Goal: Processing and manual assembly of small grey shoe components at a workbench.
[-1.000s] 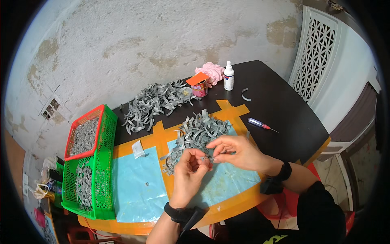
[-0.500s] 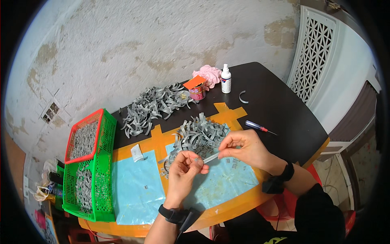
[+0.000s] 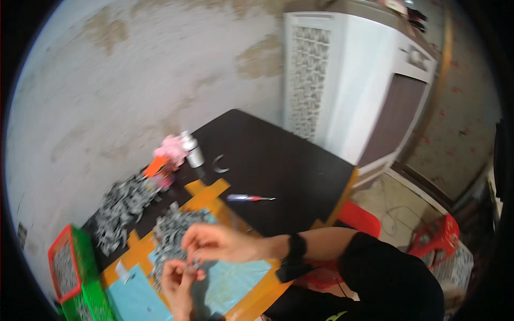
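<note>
My left hand (image 3: 178, 283) is closed in a pinch over the light blue sheet (image 3: 235, 283). A small greyish piece (image 3: 197, 263) shows at its fingertips, too blurred to tell its full shape. Just above it, my right hand (image 3: 222, 243) has its fingers bent together, its tips close to the left hand's. What the right fingers hold, if anything, is hidden. Directly behind both hands lies a heap of grey curved strips (image 3: 174, 230), partly covered by the right hand. A screwdriver (image 3: 249, 198) with a blue and red handle lies beyond my right hand.
A second heap of grey strips (image 3: 126, 206) lies farther back. Beside it are a can with an orange card (image 3: 156, 166), a pink cloth (image 3: 171, 150) and a white bottle (image 3: 193, 150). A single curved strip (image 3: 218, 165) lies nearby. Baskets (image 3: 80, 241) stand left; red stools (image 3: 439, 235) right.
The view has swung to the right, so the table sits lower and farther left. My hands have come closer together; the pale strip that stretched between them no longer shows clearly.
</note>
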The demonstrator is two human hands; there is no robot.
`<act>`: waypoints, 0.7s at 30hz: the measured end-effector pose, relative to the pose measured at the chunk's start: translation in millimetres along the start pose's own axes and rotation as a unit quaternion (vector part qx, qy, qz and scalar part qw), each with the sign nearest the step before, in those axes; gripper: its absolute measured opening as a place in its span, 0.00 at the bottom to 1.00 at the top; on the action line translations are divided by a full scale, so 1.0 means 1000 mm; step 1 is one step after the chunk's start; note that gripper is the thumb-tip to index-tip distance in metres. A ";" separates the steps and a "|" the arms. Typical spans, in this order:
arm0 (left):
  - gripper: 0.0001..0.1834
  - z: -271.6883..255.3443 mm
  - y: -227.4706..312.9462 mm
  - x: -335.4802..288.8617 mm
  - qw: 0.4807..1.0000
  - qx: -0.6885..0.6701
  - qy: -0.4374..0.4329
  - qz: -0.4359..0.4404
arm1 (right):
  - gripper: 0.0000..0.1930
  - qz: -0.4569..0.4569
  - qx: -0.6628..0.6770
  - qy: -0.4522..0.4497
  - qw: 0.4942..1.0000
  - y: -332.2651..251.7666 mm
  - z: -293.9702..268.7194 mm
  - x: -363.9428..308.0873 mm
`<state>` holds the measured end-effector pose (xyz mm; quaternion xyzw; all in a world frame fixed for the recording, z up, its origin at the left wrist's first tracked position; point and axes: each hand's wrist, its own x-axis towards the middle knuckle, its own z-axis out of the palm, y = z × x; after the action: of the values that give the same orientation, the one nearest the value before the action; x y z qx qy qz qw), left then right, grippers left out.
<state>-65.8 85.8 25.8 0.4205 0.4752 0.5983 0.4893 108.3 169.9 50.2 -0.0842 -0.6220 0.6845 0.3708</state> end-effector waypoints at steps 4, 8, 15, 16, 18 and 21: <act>0.04 0.021 0.019 -0.006 0.997 -0.009 -0.059 -0.038 | 0.12 0.009 0.038 -0.002 0.999 -0.003 -0.001 -0.003; 0.06 0.024 0.013 -0.004 0.998 0.018 -0.055 -0.038 | 0.11 -0.001 0.025 0.020 1.000 -0.006 -0.009 -0.006; 0.07 0.021 0.015 -0.007 0.998 0.060 0.013 0.018 | 0.10 0.032 0.017 0.014 0.999 0.008 -0.017 -0.003; 0.07 0.020 0.015 -0.008 0.998 0.060 0.012 0.019 | 0.10 0.032 0.013 0.004 0.999 0.012 -0.017 -0.003; 0.07 0.020 0.014 -0.008 0.999 0.037 0.012 0.021 | 0.10 0.046 0.012 0.001 0.999 0.016 -0.018 -0.004; 0.07 0.016 0.014 -0.007 0.999 0.026 0.014 0.017 | 0.12 0.061 0.010 -0.003 0.998 0.019 -0.018 -0.002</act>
<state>-51.4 80.3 42.5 0.4328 0.4900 0.5996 0.4617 112.4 183.8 28.3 -0.1162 -0.6101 0.7121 0.3273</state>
